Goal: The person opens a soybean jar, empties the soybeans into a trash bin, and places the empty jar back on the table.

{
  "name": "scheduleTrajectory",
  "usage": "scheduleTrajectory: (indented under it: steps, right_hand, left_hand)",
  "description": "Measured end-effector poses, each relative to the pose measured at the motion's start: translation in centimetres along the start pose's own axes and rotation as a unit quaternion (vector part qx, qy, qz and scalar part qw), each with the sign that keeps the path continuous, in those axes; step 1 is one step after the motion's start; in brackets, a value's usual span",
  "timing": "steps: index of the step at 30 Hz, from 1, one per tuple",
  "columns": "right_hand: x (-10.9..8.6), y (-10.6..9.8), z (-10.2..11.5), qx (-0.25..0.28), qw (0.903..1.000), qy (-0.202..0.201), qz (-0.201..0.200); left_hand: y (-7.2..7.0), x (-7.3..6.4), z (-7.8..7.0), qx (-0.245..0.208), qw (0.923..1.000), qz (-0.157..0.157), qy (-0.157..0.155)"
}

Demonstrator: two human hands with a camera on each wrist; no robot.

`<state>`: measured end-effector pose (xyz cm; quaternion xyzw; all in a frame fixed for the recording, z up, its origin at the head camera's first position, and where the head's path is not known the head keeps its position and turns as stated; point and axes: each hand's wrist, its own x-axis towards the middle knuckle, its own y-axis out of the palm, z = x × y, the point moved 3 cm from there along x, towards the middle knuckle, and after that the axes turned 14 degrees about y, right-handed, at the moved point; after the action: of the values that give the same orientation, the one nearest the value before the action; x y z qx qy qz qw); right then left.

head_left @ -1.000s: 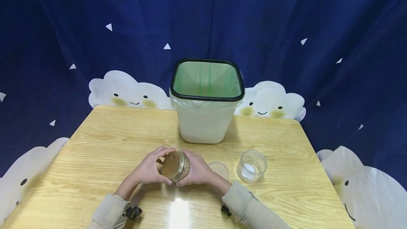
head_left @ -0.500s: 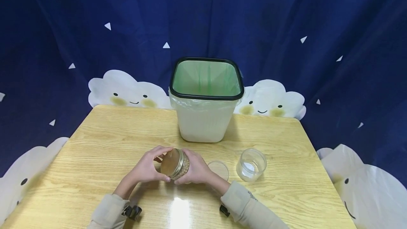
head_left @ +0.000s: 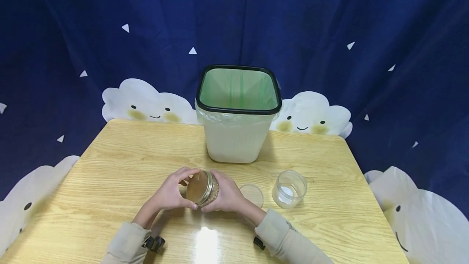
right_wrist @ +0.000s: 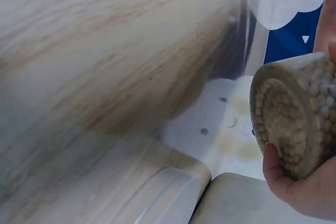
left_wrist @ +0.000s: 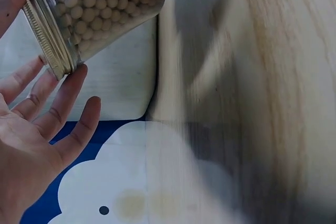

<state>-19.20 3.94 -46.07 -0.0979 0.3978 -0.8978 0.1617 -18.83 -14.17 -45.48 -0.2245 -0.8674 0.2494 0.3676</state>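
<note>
A clear jar (head_left: pixel 214 194) full of small round beige balls is held tilted between both hands, its gold screw lid (head_left: pixel 196 187) facing left. My left hand (head_left: pixel 170 190) spans the lid, thumb on one side of the rim and fingertips on the other. In the left wrist view the lid's ribbed edge (left_wrist: pixel 47 38) sits on the jar, with the little finger stretched away from it. My right hand (head_left: pixel 228 194) grips the body near the base. The right wrist view shows the jar's base (right_wrist: pixel 283 124), one fingertip curled over its edge.
Beside the right wrist a clear round disc (head_left: pixel 253 194) lies flat on the wooden table (head_left: pixel 128 154). Further right stands an open clear tub (head_left: pixel 289 190). At the back is a white bin (head_left: pixel 236 139) with a black rim and a liner, before a blue curtain (head_left: pixel 161 19).
Both hands keep their hold on the jar and lid, which have turned only very slightly. Nothing else on the table has moved.
</note>
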Motion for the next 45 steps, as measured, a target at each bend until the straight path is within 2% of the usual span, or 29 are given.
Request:
scheduleTrajectory:
  steps: [6,11,14,19,24,28,40,43,45]
  right_hand:
    - [0.4,-0.5,-0.1,0.009,0.9993,-0.010,0.034]
    - [0.7,-0.7,-0.2,0.004,0.9966,-0.035,0.074]
    - [0.6,-0.6,-0.3,0.005,0.9955,-0.040,0.086]
    - [0.5,-0.5,-0.4,0.011,0.9962,-0.035,0.079]
    - [0.6,-0.3,-0.7,0.014,0.9973,-0.035,0.063]
    - [0.7,-0.2,-0.8,0.023,0.9975,-0.039,0.053]
    - [0.7,0.3,-0.7,0.028,0.9981,-0.043,0.035]
    - [0.7,0.1,-0.9,0.029,0.9977,-0.046,0.041]
    - [0.7,0.0,-1.0,0.046,0.9963,-0.041,0.060]
  left_hand:
    - [-0.1,0.5,0.0,-0.005,0.9997,0.019,0.010]
    - [0.1,1.1,-1.1,0.010,0.9969,0.058,0.052]
    - [0.1,1.4,-1.5,0.022,0.9954,0.065,0.066]
    - [0.1,1.5,-1.5,0.031,0.9966,0.050,0.058]
    - [0.2,1.7,-1.3,0.033,0.9966,0.040,0.064]
    - [0.3,1.8,-1.2,0.030,0.9967,0.043,0.062]
    - [0.1,1.5,-1.0,0.009,0.9983,0.050,0.028]
    - [0.1,1.6,-1.0,-0.011,0.9982,0.055,0.024]
    - [0.2,1.7,-1.1,-0.017,0.9980,0.057,0.019]
